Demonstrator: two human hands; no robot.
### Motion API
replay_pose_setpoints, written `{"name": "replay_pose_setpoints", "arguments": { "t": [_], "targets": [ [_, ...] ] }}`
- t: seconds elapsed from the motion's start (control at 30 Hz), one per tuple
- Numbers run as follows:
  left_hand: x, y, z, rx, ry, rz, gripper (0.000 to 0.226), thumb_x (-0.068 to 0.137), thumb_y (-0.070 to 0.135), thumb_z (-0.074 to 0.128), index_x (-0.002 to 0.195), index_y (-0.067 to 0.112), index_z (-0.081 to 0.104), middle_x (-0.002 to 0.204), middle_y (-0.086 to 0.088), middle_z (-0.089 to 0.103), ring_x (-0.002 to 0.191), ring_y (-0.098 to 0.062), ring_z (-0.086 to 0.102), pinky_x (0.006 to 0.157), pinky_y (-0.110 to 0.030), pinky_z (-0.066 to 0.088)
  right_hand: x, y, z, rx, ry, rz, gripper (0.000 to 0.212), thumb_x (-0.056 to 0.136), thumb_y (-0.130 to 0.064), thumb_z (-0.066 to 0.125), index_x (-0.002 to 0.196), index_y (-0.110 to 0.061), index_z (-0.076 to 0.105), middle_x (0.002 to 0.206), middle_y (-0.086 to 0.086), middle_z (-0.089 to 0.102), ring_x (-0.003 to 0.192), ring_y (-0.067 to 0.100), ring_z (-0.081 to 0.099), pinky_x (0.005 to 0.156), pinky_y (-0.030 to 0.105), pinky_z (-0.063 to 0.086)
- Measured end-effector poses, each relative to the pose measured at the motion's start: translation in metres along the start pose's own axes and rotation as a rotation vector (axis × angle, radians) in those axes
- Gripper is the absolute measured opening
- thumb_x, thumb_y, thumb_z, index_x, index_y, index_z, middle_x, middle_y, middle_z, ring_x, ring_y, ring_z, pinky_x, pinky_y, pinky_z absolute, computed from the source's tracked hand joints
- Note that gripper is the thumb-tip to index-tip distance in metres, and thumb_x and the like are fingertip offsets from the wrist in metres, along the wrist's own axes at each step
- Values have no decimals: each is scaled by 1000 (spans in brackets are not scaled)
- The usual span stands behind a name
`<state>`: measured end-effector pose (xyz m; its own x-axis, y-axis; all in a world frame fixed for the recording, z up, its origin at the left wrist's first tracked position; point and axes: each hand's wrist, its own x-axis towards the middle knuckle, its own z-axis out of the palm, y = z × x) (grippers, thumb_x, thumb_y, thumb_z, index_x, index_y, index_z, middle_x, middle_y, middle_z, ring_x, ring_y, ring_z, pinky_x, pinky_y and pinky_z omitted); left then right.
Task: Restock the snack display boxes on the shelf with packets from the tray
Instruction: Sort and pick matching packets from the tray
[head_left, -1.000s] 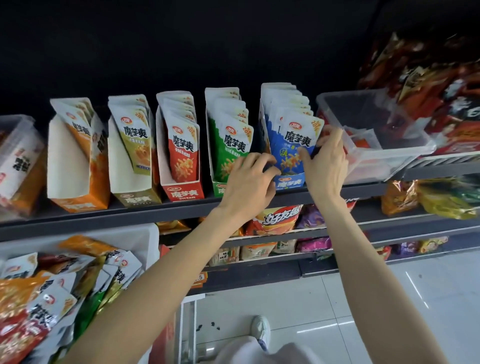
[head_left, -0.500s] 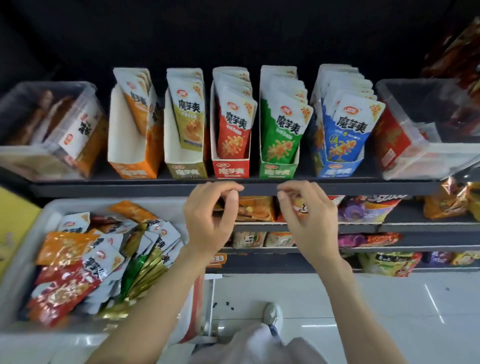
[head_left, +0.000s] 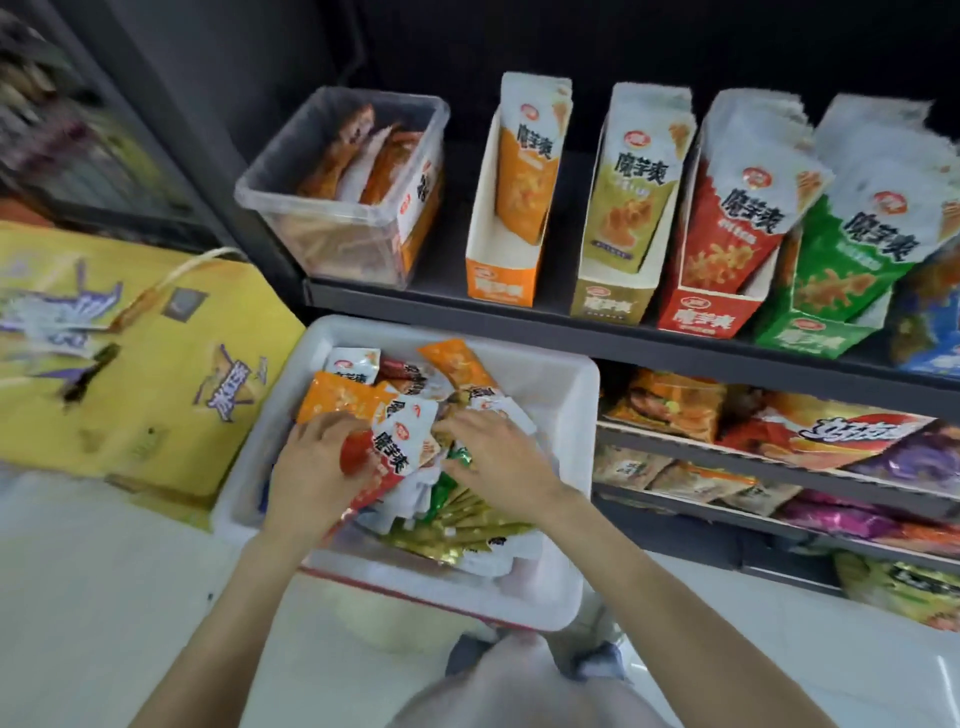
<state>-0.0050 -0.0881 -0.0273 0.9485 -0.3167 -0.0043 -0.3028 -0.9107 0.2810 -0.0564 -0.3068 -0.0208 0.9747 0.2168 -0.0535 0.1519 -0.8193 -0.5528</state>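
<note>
A white tray (head_left: 566, 395) below the shelf holds a loose pile of orange, red, green and gold snack packets. Both my hands are down in it. My left hand (head_left: 311, 467) grips a red-and-white packet (head_left: 392, 452) on the left of the pile. My right hand (head_left: 493, 457) lies flat on the pile beside it, fingertips among the green and gold packets (head_left: 467, 512). On the shelf above stand the display boxes: orange (head_left: 498, 283), olive (head_left: 610, 306), red (head_left: 698, 317), green (head_left: 797, 340), and a blue one (head_left: 930, 338) cut off at the right edge.
A clear plastic bin (head_left: 332, 218) with brown-orange packets sits at the shelf's left end. A yellow carton (head_left: 135, 364) stands left of the tray. Lower shelves (head_left: 779, 467) on the right carry more snack bags. Pale floor lies below.
Both hands have come down from the shelf's front edge into the tray. The view has swung down and to the left. My left hand now holds a red packet.
</note>
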Motion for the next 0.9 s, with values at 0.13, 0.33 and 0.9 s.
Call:
{"name": "replay_pose_setpoints", "arguments": {
  "t": [0.13, 0.33, 0.9],
  "targets": [
    [8, -13, -4, -30, -104, 6, 54, 72, 44, 77, 118, 24, 59, 119, -4, 55, 109, -29, 53, 88, -41, 45, 35, -19, 29, -96, 25, 216, 46, 94, -43, 51, 131, -15, 49, 126, 5, 57, 117, 24, 52, 99, 38, 36],
    [19, -15, -10, -58, -238, 57, 59, 77, 46, 72, 128, 26, 51, 121, -2, 59, 109, -23, 58, 86, -34, 47, 42, -28, 35, 176, 126, 408, 19, 88, -27, 66, 98, -11, 62, 92, 4, 65, 87, 22, 61, 78, 32, 45],
    [21, 98, -32, -568, -193, 361, 29, 81, 30, 72, 108, 20, 66, 94, 19, 64, 85, -8, 67, 77, -32, 57, -60, 3, -88, 783, 363, 458, 23, 79, -13, 75, 97, -18, 62, 89, -7, 72, 72, 9, 70, 55, 25, 55]
  ]
}}
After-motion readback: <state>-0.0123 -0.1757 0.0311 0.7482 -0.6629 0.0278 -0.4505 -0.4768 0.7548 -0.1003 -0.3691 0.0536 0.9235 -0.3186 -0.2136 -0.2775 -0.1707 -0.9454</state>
